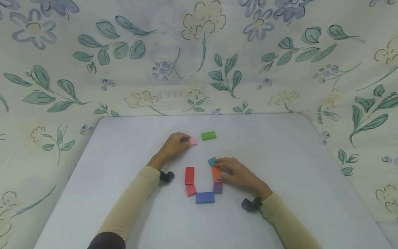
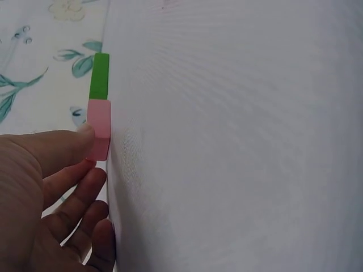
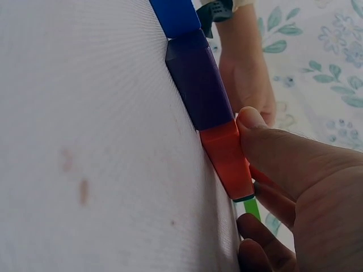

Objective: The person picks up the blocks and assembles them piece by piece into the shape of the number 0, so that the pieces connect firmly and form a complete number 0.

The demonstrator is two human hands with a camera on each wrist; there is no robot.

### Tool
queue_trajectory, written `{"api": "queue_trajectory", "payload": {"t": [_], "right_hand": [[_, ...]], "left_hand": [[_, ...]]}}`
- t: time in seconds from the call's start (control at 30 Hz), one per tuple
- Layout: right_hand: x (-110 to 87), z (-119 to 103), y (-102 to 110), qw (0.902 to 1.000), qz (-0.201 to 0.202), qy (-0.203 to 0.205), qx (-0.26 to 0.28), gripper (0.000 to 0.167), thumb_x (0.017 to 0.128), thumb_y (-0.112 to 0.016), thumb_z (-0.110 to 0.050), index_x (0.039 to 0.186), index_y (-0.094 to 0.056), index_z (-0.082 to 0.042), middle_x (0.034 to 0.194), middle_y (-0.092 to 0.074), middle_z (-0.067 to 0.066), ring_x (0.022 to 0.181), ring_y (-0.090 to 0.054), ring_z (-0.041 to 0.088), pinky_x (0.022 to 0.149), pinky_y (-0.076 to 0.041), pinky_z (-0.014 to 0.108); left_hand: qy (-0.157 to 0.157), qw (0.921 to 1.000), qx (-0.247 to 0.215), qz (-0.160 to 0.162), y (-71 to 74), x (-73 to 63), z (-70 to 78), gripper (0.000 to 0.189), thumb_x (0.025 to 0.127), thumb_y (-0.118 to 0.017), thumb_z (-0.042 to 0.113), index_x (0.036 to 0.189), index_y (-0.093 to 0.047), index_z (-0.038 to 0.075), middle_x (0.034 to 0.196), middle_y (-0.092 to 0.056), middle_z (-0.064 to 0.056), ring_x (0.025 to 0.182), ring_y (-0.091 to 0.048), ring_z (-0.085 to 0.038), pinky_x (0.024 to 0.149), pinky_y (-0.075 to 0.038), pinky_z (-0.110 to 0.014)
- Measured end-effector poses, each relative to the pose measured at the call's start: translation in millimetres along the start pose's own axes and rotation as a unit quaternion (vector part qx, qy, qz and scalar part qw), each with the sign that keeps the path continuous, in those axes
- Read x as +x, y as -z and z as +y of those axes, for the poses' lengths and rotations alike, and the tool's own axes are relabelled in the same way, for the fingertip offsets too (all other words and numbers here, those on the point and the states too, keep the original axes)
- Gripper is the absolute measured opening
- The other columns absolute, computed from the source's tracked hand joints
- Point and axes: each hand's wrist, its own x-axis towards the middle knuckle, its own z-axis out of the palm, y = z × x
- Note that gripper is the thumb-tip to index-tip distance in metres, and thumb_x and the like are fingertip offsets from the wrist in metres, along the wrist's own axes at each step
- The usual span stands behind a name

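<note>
In the head view my left hand [image 1: 176,143] pinches a small pink block [image 1: 193,142] by its left end, thumb on it in the left wrist view. A green block [image 1: 208,135] lies just right of it. My right hand [image 1: 239,172] holds the orange block [image 1: 216,174], its thumb [image 3: 252,118] against the side and its index finger reaching to the small teal block [image 1: 212,161] at the far end. Below the orange block comes a purple block [image 1: 218,188], then a blue block [image 1: 205,197]. Part of the orange block is hidden by my fingers.
A long red block [image 1: 189,176] and a smaller red block [image 1: 191,190], set at an angle, form the left side of the U-shaped row. The white table [image 1: 149,221] ends at a flower-patterned cloth [image 1: 174,69] behind and at both sides.
</note>
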Motion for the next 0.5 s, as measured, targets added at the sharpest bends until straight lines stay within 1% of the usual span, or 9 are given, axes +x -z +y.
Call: {"api": "queue_trajectory", "payload": {"t": [0.1,0.3,0.5], "right_hand": [[0.0,0.7,-0.2,1.0000,0.000,0.001,0.000,0.047,0.092,-0.072,-0.034,0.137,-0.060,-0.025,0.149,-0.051,-0.009,0.143,-0.041,0.019,0.115,-0.039,0.047],[0.0,2.5,-0.4,0.9999,0.002,0.007,-0.010,0.047,0.092,-0.072,-0.032,0.137,-0.060,-0.025,0.149,-0.052,-0.009,0.142,-0.042,0.019,0.114,-0.040,0.046],[-0.2,1.9,-0.4,0.9999,0.001,0.007,-0.009,0.048,0.092,-0.072,-0.032,0.137,-0.060,-0.024,0.149,-0.052,-0.008,0.142,-0.042,0.019,0.114,-0.040,0.046]], "left_hand": [[0.000,0.9999,0.012,0.005,-0.2,-0.2,0.7,0.038,0.096,-0.064,0.026,0.132,-0.062,0.012,0.133,-0.061,-0.008,0.134,-0.050,-0.028,0.111,-0.043,-0.048],[-0.009,0.9996,0.026,0.009,-1.4,2.4,-1.2,0.037,0.095,-0.064,0.026,0.129,-0.063,0.012,0.129,-0.062,-0.007,0.131,-0.051,-0.028,0.110,-0.044,-0.048],[-0.020,0.9983,0.053,0.011,-0.8,3.0,-2.4,0.037,0.094,-0.064,0.028,0.126,-0.064,0.008,0.126,-0.063,-0.008,0.126,-0.053,-0.028,0.108,-0.045,-0.047]]}}
